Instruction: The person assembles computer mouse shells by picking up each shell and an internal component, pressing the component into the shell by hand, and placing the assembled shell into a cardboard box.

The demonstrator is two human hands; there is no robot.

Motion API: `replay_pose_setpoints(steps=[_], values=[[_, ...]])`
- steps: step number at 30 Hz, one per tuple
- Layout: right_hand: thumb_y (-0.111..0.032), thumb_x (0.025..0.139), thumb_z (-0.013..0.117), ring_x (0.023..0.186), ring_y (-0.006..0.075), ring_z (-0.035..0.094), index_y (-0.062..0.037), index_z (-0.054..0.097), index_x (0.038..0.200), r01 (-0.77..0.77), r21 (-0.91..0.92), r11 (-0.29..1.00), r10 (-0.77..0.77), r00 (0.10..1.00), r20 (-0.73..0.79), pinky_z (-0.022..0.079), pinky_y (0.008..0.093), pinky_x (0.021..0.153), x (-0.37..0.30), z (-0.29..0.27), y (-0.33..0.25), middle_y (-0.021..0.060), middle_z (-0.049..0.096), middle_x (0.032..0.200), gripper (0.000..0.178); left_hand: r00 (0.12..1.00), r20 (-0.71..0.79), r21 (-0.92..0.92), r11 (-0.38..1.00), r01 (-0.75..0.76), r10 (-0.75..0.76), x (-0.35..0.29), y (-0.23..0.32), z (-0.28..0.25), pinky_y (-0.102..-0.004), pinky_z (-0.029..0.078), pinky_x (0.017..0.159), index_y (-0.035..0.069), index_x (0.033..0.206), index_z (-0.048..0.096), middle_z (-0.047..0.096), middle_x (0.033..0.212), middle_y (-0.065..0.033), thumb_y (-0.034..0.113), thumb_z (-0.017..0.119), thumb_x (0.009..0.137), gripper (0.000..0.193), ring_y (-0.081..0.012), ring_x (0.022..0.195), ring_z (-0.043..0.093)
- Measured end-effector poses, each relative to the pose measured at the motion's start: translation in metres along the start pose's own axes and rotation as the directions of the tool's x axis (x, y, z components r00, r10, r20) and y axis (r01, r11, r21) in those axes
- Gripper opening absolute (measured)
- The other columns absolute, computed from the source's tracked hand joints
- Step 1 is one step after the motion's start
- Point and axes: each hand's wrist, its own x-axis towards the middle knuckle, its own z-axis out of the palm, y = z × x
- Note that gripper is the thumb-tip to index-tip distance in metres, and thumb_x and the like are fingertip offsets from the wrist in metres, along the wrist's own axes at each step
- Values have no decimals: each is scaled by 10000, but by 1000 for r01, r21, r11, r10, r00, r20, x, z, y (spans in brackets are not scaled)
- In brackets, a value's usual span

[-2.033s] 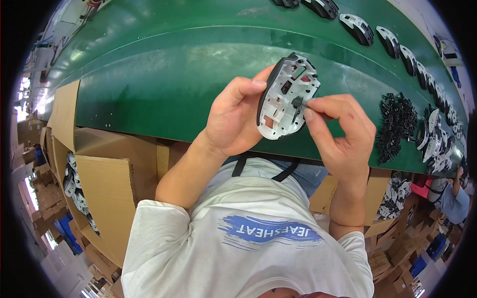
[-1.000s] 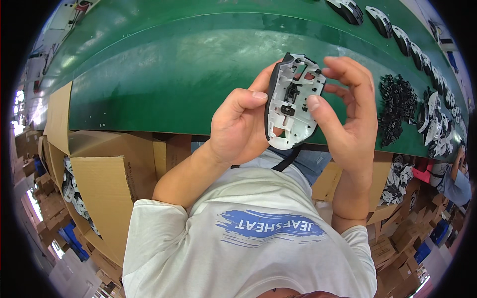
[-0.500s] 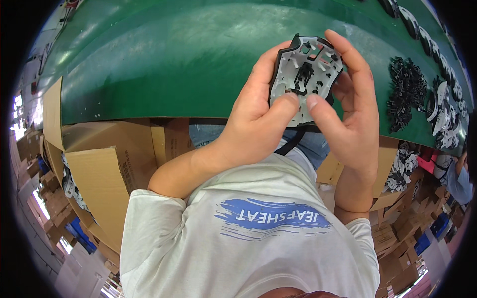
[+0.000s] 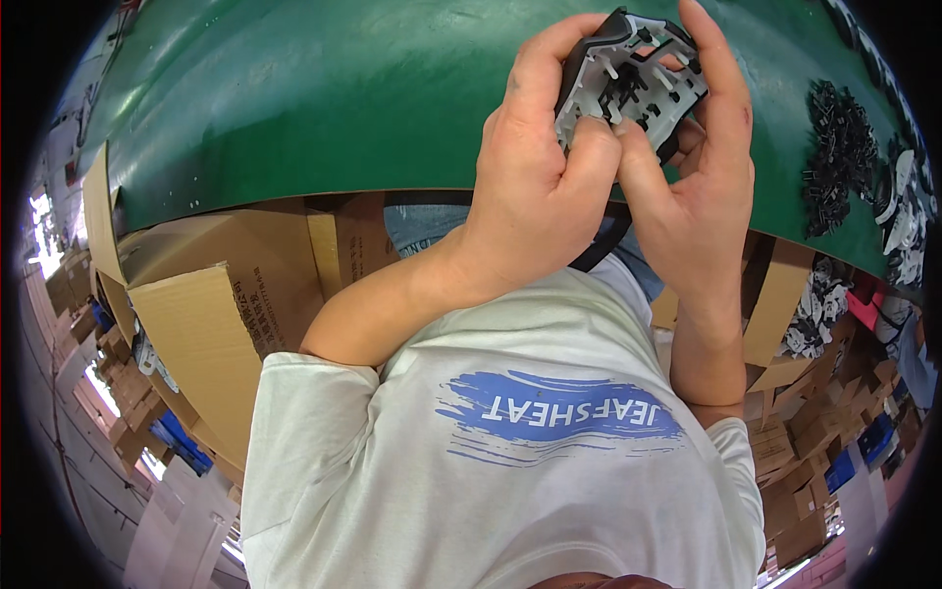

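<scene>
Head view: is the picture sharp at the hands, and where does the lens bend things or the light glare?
Head view: both hands, left hand and right hand, and the grey plastic shell look sharp; the green belt edge curves strongly; bright glare sits at the left rim, corners black.

The scene is bright and evenly lit, with soft sheen patches on the green belt (image 4: 294, 108) suggesting overhead light. Shadows are faint, deepest under the belt's edge over the cardboard boxes (image 4: 206, 294). Fisheye distortion bends straight edges strongly toward a black circular rim. At the left rim a patch is overexposed.
</scene>
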Motion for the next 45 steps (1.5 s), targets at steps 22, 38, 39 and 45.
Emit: replay_pose_setpoints(steps=[22,38,39,45], values=[[29,896,624,1143,328,700,29,379,1612,119,-220,968,-97,990,106,538,352,976,7,3,13,256,626,1367,756,983,-39,20,984,179,-178,-6,-20,-11,-339,553,928,-36,1481,462,688,1250,-142,-10,512,967,518,-188,1038,674],[42,886,709,1225,259,642,37,394,1601,-108,441,891,51,989,138,518,345,1046,-6,-14,-8,209,567,1454,782,862,237,-459,730,506,-449,5,47,-28,-348,498,1057,7,1615,364,618,1392,-131,-17,542,935,703,-198,1223,620],[46,887,712,1235,251,636,38,396,1600,-92,455,886,33,990,136,515,344,1053,-8,-15,-3,201,566,1457,780,845,236,-462,709,532,-480,6,50,-27,-353,493,1073,6,1616,361,615,1400,-135,-21,537,931,708,-204,1241,618],[72,897,734,1293,203,598,42,410,1592,15,537,843,-97,987,126,497,337,1091,-3,-9,21,156,558,1472,767,896,269,-334,839,430,-352,0,52,-29,-373,430,1160,-12,1599,347,554,1474,-174,-56,500,917,701,-233,1346,561]])
